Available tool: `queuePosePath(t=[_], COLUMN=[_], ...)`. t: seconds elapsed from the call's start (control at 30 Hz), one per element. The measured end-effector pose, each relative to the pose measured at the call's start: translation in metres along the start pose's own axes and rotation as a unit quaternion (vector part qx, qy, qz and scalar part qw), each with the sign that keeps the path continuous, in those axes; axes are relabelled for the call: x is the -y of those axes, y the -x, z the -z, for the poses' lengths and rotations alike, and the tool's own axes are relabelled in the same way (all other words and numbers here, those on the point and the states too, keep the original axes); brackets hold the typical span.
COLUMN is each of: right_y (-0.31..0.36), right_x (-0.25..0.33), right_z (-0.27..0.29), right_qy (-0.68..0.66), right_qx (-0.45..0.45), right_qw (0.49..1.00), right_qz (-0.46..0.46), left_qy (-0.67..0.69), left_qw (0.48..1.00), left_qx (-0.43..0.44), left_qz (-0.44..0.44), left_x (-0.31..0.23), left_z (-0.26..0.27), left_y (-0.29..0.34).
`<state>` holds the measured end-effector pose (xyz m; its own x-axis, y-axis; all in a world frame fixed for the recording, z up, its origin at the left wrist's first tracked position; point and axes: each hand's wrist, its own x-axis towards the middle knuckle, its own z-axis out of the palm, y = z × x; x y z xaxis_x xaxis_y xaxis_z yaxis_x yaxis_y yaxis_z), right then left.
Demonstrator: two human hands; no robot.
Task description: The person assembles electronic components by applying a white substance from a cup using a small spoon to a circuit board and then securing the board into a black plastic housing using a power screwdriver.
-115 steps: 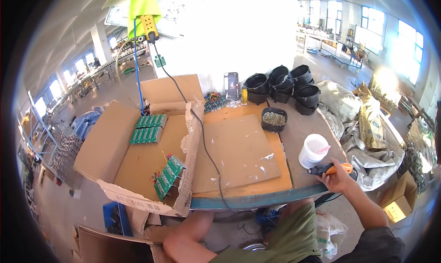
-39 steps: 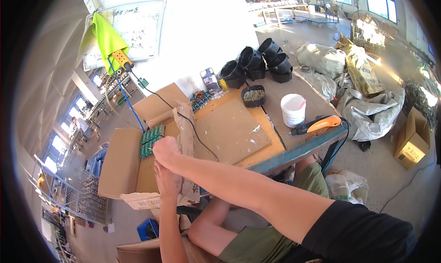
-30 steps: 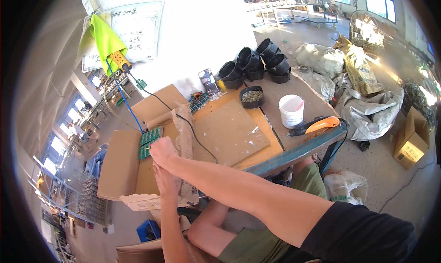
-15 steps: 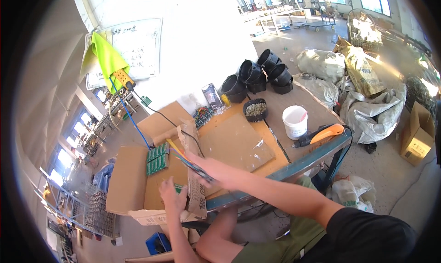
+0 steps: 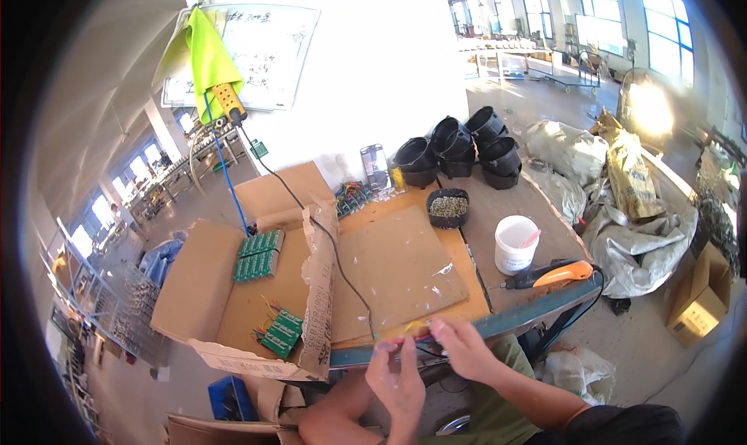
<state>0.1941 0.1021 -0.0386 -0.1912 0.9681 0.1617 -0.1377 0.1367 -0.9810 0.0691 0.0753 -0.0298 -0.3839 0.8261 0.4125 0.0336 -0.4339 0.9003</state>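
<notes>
At the table's front edge, both hands pinch a small bunch of thin coloured wires (image 5: 410,333), with yellow and red showing. My left hand (image 5: 397,379) is closed on one end, fingertips pointing up. From the right, my right hand (image 5: 467,353) grips the other end; blur hides the exact hold. Left of them stands an open cardboard box (image 5: 317,285). Inside it, a strapped block of green circuit boards (image 5: 258,256) lies toward the back. Closer to me in the box sits a smaller group of green boards (image 5: 282,334) with coloured wires attached.
A flat brown board (image 5: 397,266) lies on the table. Beyond are a black tub of small metal parts (image 5: 447,207), black buckets (image 5: 454,145) and a white bucket (image 5: 516,245). An orange-and-black power tool (image 5: 554,275) rests at the right edge. A black cable (image 5: 336,247) crosses the box rim.
Both hands have left the box and moved right to the table's front edge. The wire bunch has come along in my right hand, and my left hand now holds it too. The view has shifted.
</notes>
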Motion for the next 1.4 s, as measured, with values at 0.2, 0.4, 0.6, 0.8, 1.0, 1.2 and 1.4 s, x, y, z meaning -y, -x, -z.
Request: queuePosePath(t=[0.2,0.4,0.6,0.8,1.0,1.2,1.4], right_y=[-0.005,-0.016,0.000,0.018,0.020,0.004,0.009], right_x=[-0.006,-0.025,-0.021,0.000,-0.001,-0.016,0.000], right_z=[0.010,0.014,0.016,-0.008,-0.014,0.006,0.033], right_qy=[-0.038,-0.198,-0.282,-0.279,-0.222,-0.388,-0.094], right_qx=[-0.049,-0.062,-0.009,-0.031,-0.037,0.125,0.171], right_qw=[0.997,0.977,0.948,0.956,0.973,0.910,0.967], right_qz=[-0.038,-0.043,-0.150,-0.086,-0.057,-0.073,0.163], left_qy=[-0.186,-0.144,-0.180,0.071,0.085,-0.050,0.198], left_qw=[0.953,0.935,0.966,0.995,0.981,0.953,0.979], left_qx=[-0.051,0.033,0.097,0.051,-0.077,0.168,0.043], left_qz=[-0.234,-0.322,-0.160,-0.051,-0.156,-0.248,0.027], left_x=[0.000,0.011,-0.011,-0.010,-0.003,-0.028,-0.049], left_z=[-0.023,-0.028,-0.008,-0.028,-0.044,-0.015,0.017], left_y=[0.041,0.070,0.032,0.025,0.073,0.074,0.063])
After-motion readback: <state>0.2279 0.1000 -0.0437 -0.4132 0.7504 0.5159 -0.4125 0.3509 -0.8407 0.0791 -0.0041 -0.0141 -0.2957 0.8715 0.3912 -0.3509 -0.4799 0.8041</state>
